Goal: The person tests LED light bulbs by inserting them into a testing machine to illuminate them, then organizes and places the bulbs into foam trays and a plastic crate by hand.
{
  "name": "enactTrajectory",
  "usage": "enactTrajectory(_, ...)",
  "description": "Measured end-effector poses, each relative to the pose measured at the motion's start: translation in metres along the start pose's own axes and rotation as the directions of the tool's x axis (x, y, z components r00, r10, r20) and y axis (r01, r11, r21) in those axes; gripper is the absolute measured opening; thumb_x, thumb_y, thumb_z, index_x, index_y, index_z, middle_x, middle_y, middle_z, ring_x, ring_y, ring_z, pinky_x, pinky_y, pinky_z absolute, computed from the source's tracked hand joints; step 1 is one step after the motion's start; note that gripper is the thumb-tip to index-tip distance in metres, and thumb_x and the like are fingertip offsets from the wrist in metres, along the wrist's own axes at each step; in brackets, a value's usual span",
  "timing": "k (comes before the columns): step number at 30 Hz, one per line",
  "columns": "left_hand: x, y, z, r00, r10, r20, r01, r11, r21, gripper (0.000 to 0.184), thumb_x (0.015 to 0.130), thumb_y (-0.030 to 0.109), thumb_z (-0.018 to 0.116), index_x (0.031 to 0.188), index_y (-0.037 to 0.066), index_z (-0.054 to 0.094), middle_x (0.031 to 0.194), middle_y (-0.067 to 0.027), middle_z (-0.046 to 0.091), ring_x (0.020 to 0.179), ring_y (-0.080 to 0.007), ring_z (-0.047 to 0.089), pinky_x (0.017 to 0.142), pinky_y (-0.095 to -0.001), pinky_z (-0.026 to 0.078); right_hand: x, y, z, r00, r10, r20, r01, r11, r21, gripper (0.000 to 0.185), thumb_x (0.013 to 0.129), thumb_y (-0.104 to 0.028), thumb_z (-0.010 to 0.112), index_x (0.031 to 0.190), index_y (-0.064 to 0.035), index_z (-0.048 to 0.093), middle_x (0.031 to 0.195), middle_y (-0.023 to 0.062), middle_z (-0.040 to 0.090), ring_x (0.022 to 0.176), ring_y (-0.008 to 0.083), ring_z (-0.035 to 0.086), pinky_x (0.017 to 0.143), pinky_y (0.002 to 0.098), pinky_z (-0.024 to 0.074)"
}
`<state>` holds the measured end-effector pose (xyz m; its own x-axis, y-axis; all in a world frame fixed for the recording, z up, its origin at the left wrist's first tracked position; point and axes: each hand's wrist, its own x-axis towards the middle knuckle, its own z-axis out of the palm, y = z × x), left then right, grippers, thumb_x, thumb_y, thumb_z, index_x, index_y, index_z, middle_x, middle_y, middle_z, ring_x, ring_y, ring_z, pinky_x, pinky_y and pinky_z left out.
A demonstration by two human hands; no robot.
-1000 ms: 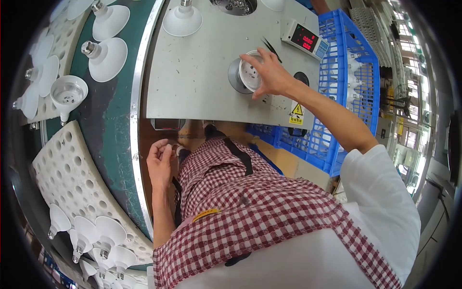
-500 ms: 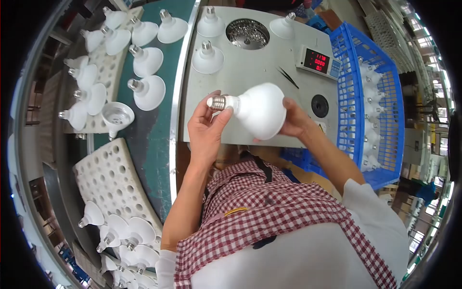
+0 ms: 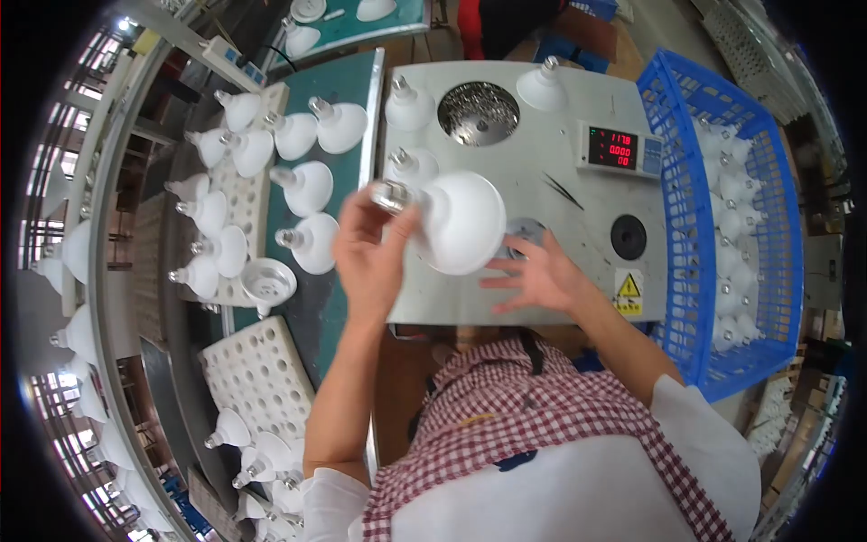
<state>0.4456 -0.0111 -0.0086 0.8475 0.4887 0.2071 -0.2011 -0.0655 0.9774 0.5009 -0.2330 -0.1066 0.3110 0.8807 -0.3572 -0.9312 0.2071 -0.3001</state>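
Observation:
My left hand (image 3: 372,257) grips a white reflector light bulb (image 3: 467,224) near its metal screw base, with the wide dome pointing right. The bulb is held tilted on its side above the grey work plate (image 3: 578,253). Just right of the dome is my right hand (image 3: 542,275), fingers spread, holding nothing. Behind the held bulb, another white bulb (image 3: 411,167) stands on the plate and is partly covered. Between dome and right hand, a round grey fixture (image 3: 526,237) is partly hidden.
A digital meter (image 3: 619,150) with red digits, tweezers (image 3: 564,191) and a black disc (image 3: 629,237) are on the plate. A blue crate (image 3: 686,298) of bulbs stands right. Left are several bulbs and perforated white trays (image 3: 257,370). A person's dark clothing (image 3: 506,27) shows behind.
My right hand has come off the bulb and its fingers have spread. The bulb, still in my left hand, has moved left relative to the plate. The camera view has shifted.

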Motion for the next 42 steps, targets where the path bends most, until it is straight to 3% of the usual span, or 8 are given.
enactTrajectory(2, 0.051, 0.022, -0.012, 0.982, 0.173, -0.081, -0.134, 0.926, 0.352, 0.028, 0.075, 0.008, 0.064, 0.099, -0.002, 0.053, 0.084, -0.0041, 0.057, 0.075, -0.0094, 0.053, 0.069, -0.0213, 0.043, -0.015, -0.010, -0.009, 0.994, -0.036, -0.101, 0.028, 0.997, -0.076, 0.079, 0.074, -0.060, 0.050, 0.131, -0.0103, 0.027, 0.128, 0.0181, 0.032, 0.116, 0.0379, 0.034, 0.084, 0.0605, 0.0365)
enactTrajectory(8, 0.260, -0.056, -0.040, 0.839, 0.521, -0.155, -0.413, 0.796, 0.444, 0.033, 0.073, 0.016, 0.066, 0.097, -0.002, 0.054, 0.077, -0.0055, 0.060, 0.071, -0.0117, 0.055, 0.065, -0.0246, 0.043, -0.057, -0.015, -0.051, 0.947, -0.130, -0.295, 0.117, 0.991, -0.061, 0.065, 0.078, -0.048, 0.053, 0.127, -0.0106, 0.033, 0.119, 0.0131, 0.043, 0.106, 0.0295, 0.045, 0.082, 0.0521, 0.0415)
enactTrajectory(20, 0.352, -0.178, -0.064, 0.940, 0.088, -0.331, 0.251, 0.478, 0.841, 0.038, 0.068, 0.019, 0.063, 0.098, -0.002, 0.052, 0.093, -0.0199, 0.059, 0.090, -0.0344, 0.056, 0.081, -0.0384, 0.042, -0.116, 0.000, -0.085, 0.825, -0.209, -0.525, 0.237, 0.971, -0.014, 0.061, 0.075, -0.045, 0.058, 0.121, -0.0090, 0.039, 0.107, 0.0134, 0.050, 0.094, 0.0280, 0.051, 0.075, 0.0468, 0.0450)
enactTrajectory(24, 0.270, -0.123, -0.053, 0.984, 0.175, -0.028, -0.096, 0.658, 0.747, 0.054, 0.065, 0.017, 0.068, 0.111, -0.002, 0.046, 0.100, -0.0201, 0.054, 0.092, -0.0304, 0.053, 0.078, -0.0369, 0.043, -0.085, -0.024, -0.070, 0.877, -0.206, -0.435, 0.208, 0.977, -0.045, 0.052, 0.080, -0.036, 0.056, 0.120, -0.0068, 0.040, 0.106, 0.0128, 0.051, 0.093, 0.0265, 0.052, 0.074, 0.0449, 0.0457)
enactTrajectory(28, 0.108, -0.038, -0.064, 0.983, 0.111, 0.146, -0.182, 0.689, 0.702, 0.044, 0.071, 0.005, 0.062, 0.112, 0.002, 0.046, 0.108, -0.0152, 0.047, 0.097, -0.0276, 0.051, 0.077, -0.0328, 0.047, -0.041, -0.041, -0.040, 0.933, -0.179, -0.311, 0.117, 0.971, -0.208, 0.040, 0.084, -0.021, 0.051, 0.118, -0.0029, 0.040, 0.104, 0.0116, 0.053, 0.091, 0.0235, 0.053, 0.073, 0.0403, 0.0466)
enactTrajectory(33, -0.062, 0.030, -0.134, 0.926, 0.102, -0.363, 0.236, 0.593, 0.769, 0.028, 0.071, 0.003, 0.061, 0.098, 0.003, 0.055, 0.102, -0.0121, 0.052, 0.093, -0.0253, 0.051, 0.074, -0.0307, 0.045, 0.020, -0.026, 0.000, 0.992, -0.017, -0.127, -0.033, 0.925, -0.379, 0.038, 0.084, -0.019, 0.052, 0.116, -0.0016, 0.043, 0.100, 0.0104, 0.054, 0.086, 0.0210, 0.055, 0.070, 0.0360, 0.0479)
enactTrajectory(38, -0.232, 0.073, -0.192, 0.564, 0.449, -0.693, 0.705, 0.174, 0.687, 0.036, 0.069, 0.005, 0.063, 0.103, 0.002, 0.051, 0.105, -0.0150, 0.049, 0.100, -0.0297, 0.044, 0.086, -0.0360, 0.035, 0.064, 0.025, 0.045, 0.989, 0.129, -0.065, -0.145, 0.855, -0.498, 0.035, 0.084, -0.017, 0.051, 0.113, 0.0002, 0.045, 0.095, 0.0097, 0.055, 0.081, 0.0181, 0.056, 0.067, 0.0302, 0.0489)
enactTrajectory(42, -0.315, 0.055, -0.227, 0.308, 0.468, -0.828, 0.846, 0.264, 0.464, 0.057, 0.068, 0.013, 0.068, 0.117, -0.001, 0.041, 0.114, -0.0182, 0.044, 0.105, -0.0313, 0.040, 0.091, -0.0377, 0.030, 0.083, 0.066, 0.082, 0.961, 0.272, -0.057, -0.246, 0.741, -0.625, 0.033, 0.085, -0.015, 0.050, 0.113, 0.0009, 0.045, 0.094, 0.0100, 0.056, 0.080, 0.0175, 0.057, 0.066, 0.0283, 0.0488)
